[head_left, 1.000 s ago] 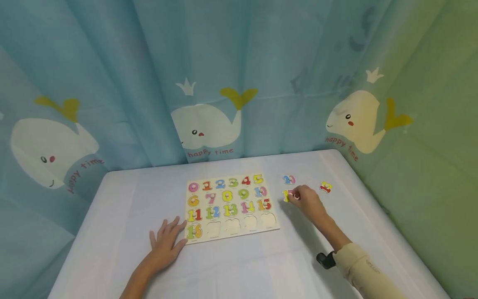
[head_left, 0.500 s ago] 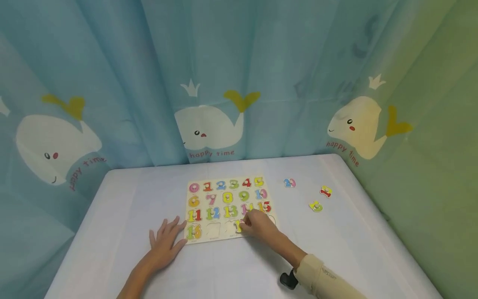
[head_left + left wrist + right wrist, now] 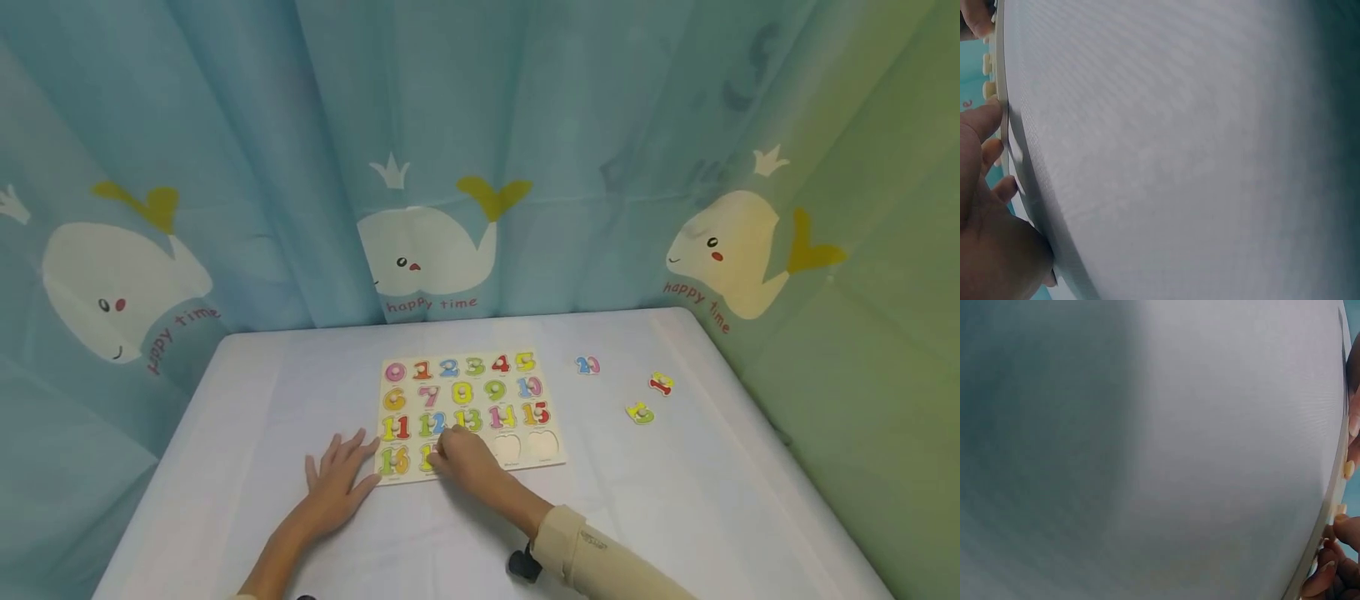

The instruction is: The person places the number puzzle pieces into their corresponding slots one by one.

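Note:
A wooden number puzzle board (image 3: 468, 476) lies on the table, filled with coloured knobbed numbers from 0 through 16. My right hand (image 3: 471, 462) pinches a number piece (image 3: 425, 458) with a yellow 1 over the bottom-row recess beside the 16. The hand hides the piece's other digit; whether it sits fully in the recess I cannot tell. At the board's left edge, my left hand (image 3: 333, 483) rests with spread fingers, fingertips touching the edge. In the left wrist view, the left thumb (image 3: 985, 119) lies against the board's side.
Right of the board lie three loose pieces: a blue and pink 20 (image 3: 588, 365), a red and yellow piece (image 3: 661, 383) and a yellow and green one (image 3: 640, 412). Two bare recesses (image 3: 543, 445) show at the bottom right. A whale-print curtain (image 3: 427, 250) hangs behind the table.
My right hand has carried the number piece from the table right of the board, leftward across the bottom row, to the recess beside the 16. The left hand has stayed at the board's edge.

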### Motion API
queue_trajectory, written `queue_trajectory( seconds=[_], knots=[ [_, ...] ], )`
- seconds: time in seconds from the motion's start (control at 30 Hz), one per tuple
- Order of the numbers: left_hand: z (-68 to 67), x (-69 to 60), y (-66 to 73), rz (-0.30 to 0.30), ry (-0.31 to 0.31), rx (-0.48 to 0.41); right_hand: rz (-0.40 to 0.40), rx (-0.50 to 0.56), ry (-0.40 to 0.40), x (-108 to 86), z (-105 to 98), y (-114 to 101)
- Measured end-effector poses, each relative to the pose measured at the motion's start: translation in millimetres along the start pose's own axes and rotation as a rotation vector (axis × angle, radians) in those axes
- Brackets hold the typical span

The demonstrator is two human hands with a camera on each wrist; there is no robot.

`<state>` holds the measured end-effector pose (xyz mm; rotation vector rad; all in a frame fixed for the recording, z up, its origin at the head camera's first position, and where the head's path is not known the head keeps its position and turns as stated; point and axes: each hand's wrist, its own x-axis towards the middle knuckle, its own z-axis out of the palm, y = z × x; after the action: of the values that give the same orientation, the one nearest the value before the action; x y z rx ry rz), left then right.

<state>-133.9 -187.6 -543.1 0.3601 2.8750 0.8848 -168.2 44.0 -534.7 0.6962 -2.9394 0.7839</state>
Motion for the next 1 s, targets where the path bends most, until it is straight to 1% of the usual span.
queue_trajectory(
  seconds=[0.13, 0.27, 0.37, 0.43, 0.47, 0.53, 0.6, 0.67, 0.73, 0.9, 1.0],
  knots=[
    [-1.2, 0.2, 2.3, -0.002, -0.001, -0.005, 0.022, -0.002, -0.014, 1.8, 0.7, -0.9],
    [-1.1, 0.3, 2.6, 0.000, 0.000, -0.008, 0.053, 0.045, -0.052, 1.3, -0.4, 1.8],
    [-0.4, -0.1, 2.4, 0.001, -0.002, -0.005, 0.070, 0.096, -0.089, -2.4, -4.5, 8.0],
    [0.3, -0.3, 2.3, 0.000, -0.002, -0.004, 0.087, 0.140, -0.101, -6.7, -10.2, 15.9],
    [0.7, -0.2, 2.2, -0.001, -0.002, -0.007, 0.091, 0.157, -0.095, -9.3, -14.0, 21.8],
    [1.5, 0.0, 2.2, -0.003, -0.006, -0.008, 0.110, 0.183, -0.066, -14.7, -24.0, 36.7],
    [2.1, 0.1, 1.5, -0.006, -0.005, -0.008, 0.125, 0.179, -0.004, -20.3, -35.0, 56.7],
    [2.5, 0.0, 0.7, -0.010, -0.005, -0.001, 0.151, 0.148, 0.069, -26.0, -48.4, 79.9],
    [2.4, -0.3, 0.3, -0.010, -0.001, 0.004, 0.215, 0.118, 0.119, -33.0, -64.2, 103.3],
    [1.0, -0.1, 0.9, 0.006, 0.010, 0.001, 0.350, 0.018, 0.193, -57.3, -105.3, 165.9],
    [0.5, 0.3, 1.2, 0.009, 0.005, 0.001, 0.372, -0.046, 0.281, -72.4, -125.4, 205.0]
  ],
)
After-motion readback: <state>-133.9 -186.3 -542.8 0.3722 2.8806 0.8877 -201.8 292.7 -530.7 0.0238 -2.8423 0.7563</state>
